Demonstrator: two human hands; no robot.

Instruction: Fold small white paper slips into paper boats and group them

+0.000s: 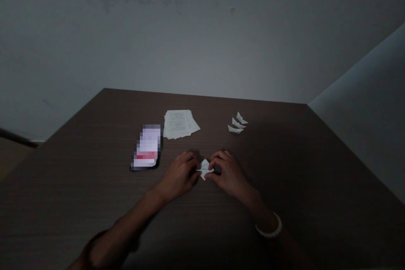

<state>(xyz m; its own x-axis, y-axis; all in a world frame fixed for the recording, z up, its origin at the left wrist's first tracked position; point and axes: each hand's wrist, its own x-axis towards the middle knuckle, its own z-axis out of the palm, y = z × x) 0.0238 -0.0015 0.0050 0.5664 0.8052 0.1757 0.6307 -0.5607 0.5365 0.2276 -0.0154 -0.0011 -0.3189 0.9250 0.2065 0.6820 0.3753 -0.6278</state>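
Phone: the smartphone (147, 147), screen lit, lies flat just left of the paper stack.
Paper stack: printed sheets (179, 123), loosely fanned on the brown table (95, 194).
Left hand: the left hand (182, 174) pinches the folded paper piece (204, 169) at its left edge.
Right hand: the right hand (228, 173) pinches its right edge.
Paper boats: three folded boats (237, 123), beyond the right hand.

A plain room, perhaps at home: a bare, stained wall (190, 42) behind a dark wood-grain table (268, 168)
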